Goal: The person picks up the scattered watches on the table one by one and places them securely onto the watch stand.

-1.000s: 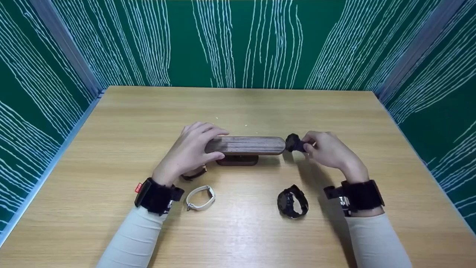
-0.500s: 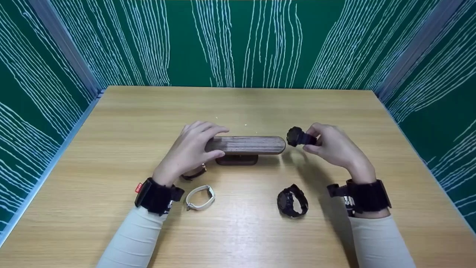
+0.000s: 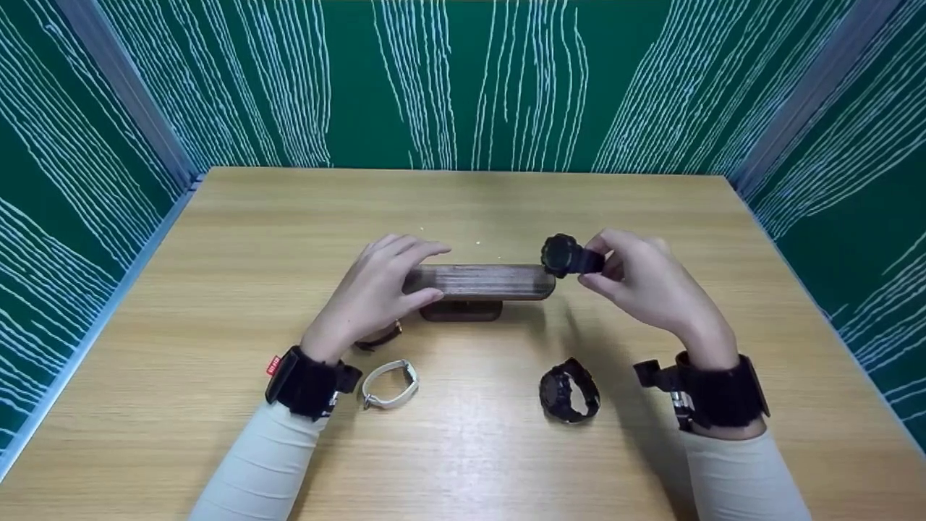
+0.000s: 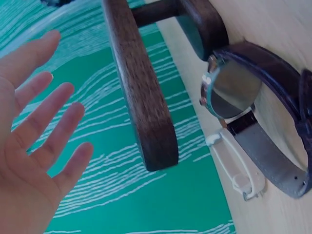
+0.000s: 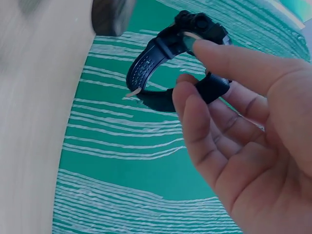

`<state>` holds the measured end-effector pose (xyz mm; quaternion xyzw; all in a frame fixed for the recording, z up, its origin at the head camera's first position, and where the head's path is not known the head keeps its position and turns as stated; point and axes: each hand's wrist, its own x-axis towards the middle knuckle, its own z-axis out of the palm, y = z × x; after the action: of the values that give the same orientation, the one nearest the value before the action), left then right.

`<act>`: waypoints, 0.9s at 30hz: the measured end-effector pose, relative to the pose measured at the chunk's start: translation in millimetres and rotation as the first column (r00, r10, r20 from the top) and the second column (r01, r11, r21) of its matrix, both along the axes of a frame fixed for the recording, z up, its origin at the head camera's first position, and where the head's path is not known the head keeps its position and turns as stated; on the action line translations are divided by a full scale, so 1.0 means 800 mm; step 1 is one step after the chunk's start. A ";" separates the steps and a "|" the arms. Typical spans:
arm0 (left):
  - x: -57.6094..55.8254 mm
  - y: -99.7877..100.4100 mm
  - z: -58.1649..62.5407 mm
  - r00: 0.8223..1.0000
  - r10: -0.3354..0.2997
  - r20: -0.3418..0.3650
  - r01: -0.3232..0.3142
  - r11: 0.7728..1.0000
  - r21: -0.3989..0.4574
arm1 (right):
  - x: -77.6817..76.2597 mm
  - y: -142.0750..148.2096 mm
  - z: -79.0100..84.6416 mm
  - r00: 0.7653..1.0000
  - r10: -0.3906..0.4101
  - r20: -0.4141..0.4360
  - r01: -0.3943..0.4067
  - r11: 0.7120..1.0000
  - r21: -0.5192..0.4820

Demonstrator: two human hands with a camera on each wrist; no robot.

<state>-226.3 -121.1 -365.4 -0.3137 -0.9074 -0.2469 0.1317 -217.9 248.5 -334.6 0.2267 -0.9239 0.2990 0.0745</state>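
Observation:
My right hand (image 3: pixel 644 278) pinches a black sports watch (image 3: pixel 561 255) by its strap between thumb and fingers. In the right wrist view the watch (image 5: pixel 161 73) is a buckled loop in the air. It hangs by the right end of a dark wooden watch stand (image 3: pixel 492 282), a rounded bar on a small base; contact cannot be told. Around the bar's left end, my left hand (image 3: pixel 372 293) spreads its fingers. The left wrist view shows that hand (image 4: pixel 39 131) apart from the bar (image 4: pixel 141 97), holding nothing.
A dark-strapped watch (image 3: pixel 380 338), better seen as a round-faced watch (image 4: pixel 234 90) in the left wrist view, lies under my left hand. Nearer on the wooden table (image 3: pixel 470 463) are a white-strapped watch (image 3: pixel 391 391) and another black watch (image 3: pixel 568 391). Green walls (image 3: pixel 463 87) enclose the table.
My right hand has raised the black watch from beside the bar's right end, then brought it leftward to that end. My left hand has shifted very slightly right. The stand stays put.

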 end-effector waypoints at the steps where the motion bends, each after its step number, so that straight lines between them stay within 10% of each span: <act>1: 0.001 0.001 0.001 1.000 -0.004 0.002 0.004 1.000 0.004 | 0.002 -0.003 0.001 1.000 0.012 -0.013 -0.012 1.000 -0.003; 27: 0.015 0.033 -0.011 0.985 -0.170 -0.019 0.170 0.985 0.016 | 0.024 -0.063 -0.013 0.946 0.325 0.002 -0.325 0.945 -0.034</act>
<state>-214.7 -94.7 -373.9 -0.3911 -0.8738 -0.2626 0.1210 -198.4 198.5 -345.4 0.3733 -0.8692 0.3233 0.0245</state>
